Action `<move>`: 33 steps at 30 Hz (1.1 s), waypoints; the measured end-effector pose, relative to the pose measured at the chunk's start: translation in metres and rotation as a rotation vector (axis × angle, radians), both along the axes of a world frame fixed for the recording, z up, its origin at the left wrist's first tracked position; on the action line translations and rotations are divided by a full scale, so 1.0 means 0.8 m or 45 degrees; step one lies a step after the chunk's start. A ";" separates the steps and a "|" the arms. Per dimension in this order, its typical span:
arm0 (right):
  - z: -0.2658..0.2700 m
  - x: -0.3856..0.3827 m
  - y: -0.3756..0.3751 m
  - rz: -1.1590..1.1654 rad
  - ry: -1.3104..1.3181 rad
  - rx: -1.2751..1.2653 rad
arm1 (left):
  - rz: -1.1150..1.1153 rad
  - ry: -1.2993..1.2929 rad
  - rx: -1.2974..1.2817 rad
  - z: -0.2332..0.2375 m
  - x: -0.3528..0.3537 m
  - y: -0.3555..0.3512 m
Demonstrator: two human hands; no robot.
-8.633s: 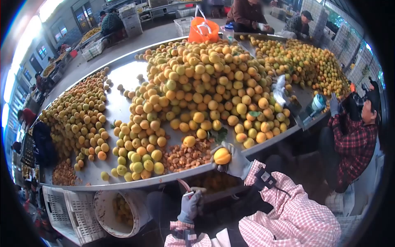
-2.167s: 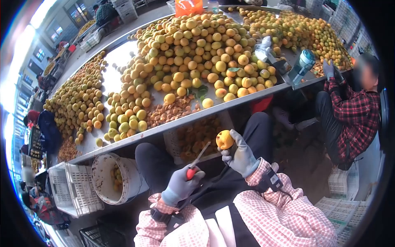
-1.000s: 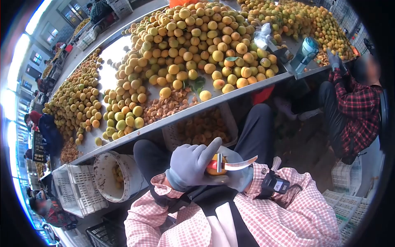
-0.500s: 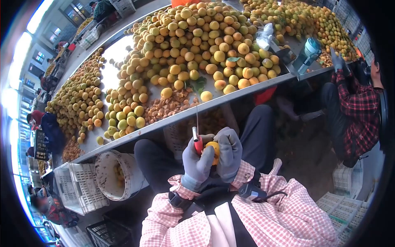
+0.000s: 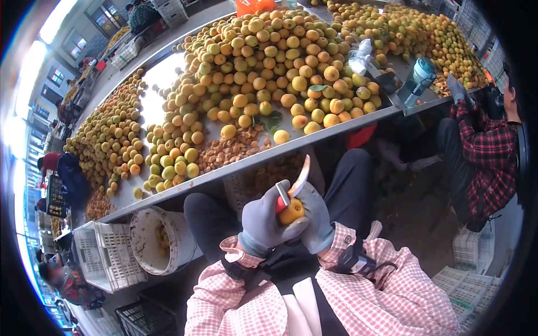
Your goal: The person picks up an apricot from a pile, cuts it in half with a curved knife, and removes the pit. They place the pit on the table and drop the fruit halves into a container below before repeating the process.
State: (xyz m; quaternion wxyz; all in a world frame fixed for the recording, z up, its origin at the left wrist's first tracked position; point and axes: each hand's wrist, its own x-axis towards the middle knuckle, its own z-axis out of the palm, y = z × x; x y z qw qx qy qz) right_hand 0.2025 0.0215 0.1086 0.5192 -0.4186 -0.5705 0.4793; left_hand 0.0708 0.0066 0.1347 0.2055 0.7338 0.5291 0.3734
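Note:
My left hand [image 5: 264,221], in a grey glove, is closed around the red handle of a knife [image 5: 301,178]. The blade points up and leans right, its broad side showing. My right hand [image 5: 315,218], gloved too, is closed on an apricot [image 5: 292,212] with a darker spot on its right side. The fruit sits between both hands, right against the knife handle, and my left thumb lies under it. Fingers hide part of the apricot and most of the handle. Both hands are above my lap, in front of the metal table [image 5: 246,166].
Piled apricots [image 5: 269,61] and a heap of pits [image 5: 232,150] lie on the table. A bottle [image 5: 419,81] stands near its edge. Left of my knees are a white bucket [image 5: 178,246] and a white crate [image 5: 106,255]. A co-worker in a plaid shirt [image 5: 487,145] sits at right.
The knife has turned from upright and edge-on to leaning right with its broad side visible. My left hand has rolled over, and the apricot is turned and slightly lower.

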 end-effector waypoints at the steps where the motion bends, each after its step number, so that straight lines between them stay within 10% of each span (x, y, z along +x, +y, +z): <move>1: 0.000 0.002 0.010 -0.166 -0.399 0.404 | 0.033 -0.078 -0.030 0.005 0.003 -0.002; 2: 0.006 -0.001 0.008 -0.169 -0.400 0.405 | 0.030 -0.079 -0.029 0.000 0.007 -0.003; 4: 0.022 -0.014 0.002 -0.118 0.822 -0.440 | 0.127 -0.508 -0.087 -0.012 0.017 -0.002; 14: -0.019 -0.013 0.033 -0.156 0.085 0.577 | 0.337 -1.563 -0.442 -0.046 0.034 -0.002; 16: -0.032 -0.018 0.028 -0.104 0.117 0.377 | 0.409 -1.701 -0.560 -0.052 0.033 -0.001; 18: -0.042 -0.022 0.030 -0.080 0.147 0.186 | 0.421 -1.644 -0.604 -0.063 0.020 -0.001; 20: -0.049 -0.026 0.031 0.039 0.628 -0.637 | 0.360 -0.798 -0.533 -0.059 0.002 -0.006; 25: -0.033 -0.005 0.027 0.377 0.391 -0.669 | 0.113 0.039 -0.110 -0.008 -0.015 -0.009; 27: -0.028 -0.007 0.018 0.415 0.970 -1.126 | 0.017 0.102 -0.011 0.001 -0.018 0.000; 32: 0.014 -0.010 -0.001 0.152 0.845 -1.005 | -0.115 0.050 0.199 0.004 -0.020 0.006; 33: 0.014 -0.010 -0.005 0.116 0.622 -0.593 | -0.115 0.049 0.203 0.004 -0.019 0.007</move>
